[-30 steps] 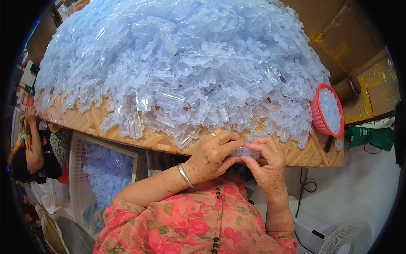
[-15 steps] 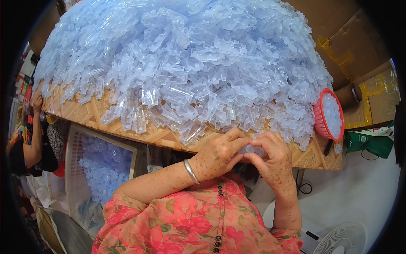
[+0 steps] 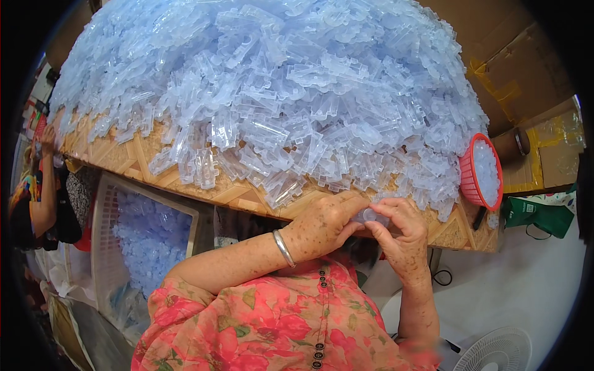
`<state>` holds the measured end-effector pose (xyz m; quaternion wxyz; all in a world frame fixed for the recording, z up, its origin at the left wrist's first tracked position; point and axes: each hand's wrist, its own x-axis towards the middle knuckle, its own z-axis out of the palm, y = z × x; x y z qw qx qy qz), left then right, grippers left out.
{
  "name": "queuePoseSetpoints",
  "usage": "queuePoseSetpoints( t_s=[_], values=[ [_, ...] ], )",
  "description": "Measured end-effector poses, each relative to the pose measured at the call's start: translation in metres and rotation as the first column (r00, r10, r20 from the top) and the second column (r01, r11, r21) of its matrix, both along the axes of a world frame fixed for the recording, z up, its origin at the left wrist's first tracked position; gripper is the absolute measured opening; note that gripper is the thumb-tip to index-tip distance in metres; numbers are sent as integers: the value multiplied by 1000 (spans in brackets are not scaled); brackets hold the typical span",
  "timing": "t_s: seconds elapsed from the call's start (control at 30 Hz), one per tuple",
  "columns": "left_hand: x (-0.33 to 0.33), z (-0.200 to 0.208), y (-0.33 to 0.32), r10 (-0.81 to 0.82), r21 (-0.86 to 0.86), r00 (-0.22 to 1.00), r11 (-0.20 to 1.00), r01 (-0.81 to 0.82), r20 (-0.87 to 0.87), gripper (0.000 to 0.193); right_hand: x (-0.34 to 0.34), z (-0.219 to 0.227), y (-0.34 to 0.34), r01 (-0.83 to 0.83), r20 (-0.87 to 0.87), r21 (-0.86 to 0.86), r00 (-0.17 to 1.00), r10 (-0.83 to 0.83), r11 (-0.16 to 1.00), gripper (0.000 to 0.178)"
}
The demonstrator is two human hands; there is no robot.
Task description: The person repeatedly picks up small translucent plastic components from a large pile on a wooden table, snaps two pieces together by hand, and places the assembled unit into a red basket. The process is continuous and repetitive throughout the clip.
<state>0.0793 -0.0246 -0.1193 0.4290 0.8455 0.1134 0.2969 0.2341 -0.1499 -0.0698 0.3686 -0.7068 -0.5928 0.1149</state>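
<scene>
A clear plastic piece sits between my two hands, just off the table's near edge. My left hand, with a silver bangle at its wrist, grips the piece from the left, fingers bent round it. From the other side my right hand pinches it between thumb and forefinger. The fingers cover much of the piece, so its full shape is hidden. Right beyond my hands rises a huge heap of clear, bluish plastic pieces, many long and flat, spread over the wood-patterned table.
A red basket with small clear parts stands at the table's right end. Below the table on the left is a white crate of bluish pieces. Cardboard boxes, a green bag and a white fan are on the right. Another person's arm shows far left.
Both hands still hold the clear piece together. The fingers have shifted slightly around it, and my hands sit a little lower in the picture. The other person's arm has moved slightly.
</scene>
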Motion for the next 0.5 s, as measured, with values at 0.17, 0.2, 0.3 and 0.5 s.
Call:
queuePoseSetpoints(
  t_s=[0.17, 0.2, 0.3, 0.5],
  values=[
    [-1, 2, 0, 2, -30, 1000, 1000, -3, -9, 41, 0, 7, 5, -4, 172, 54, 985, -6, 999, 43],
    [-2, 1, 0, 7, -31, 1000, 999, -7, -17, 42, -1, 12, 3, 66, 153, 18, 986, -68, 998, 41],
    [-4, 3, 0, -39, -130, 999, 991, 35, -30, 44, 1, 21, -12, 214, 21, -176, 977, -214, 961, 34],
    [-4, 20, -1, -181, -526, 975, 846, 87, -129, 39, 7, 17, -15, 80, -442, -424, 851, -283, 902, 29]
  ],
)
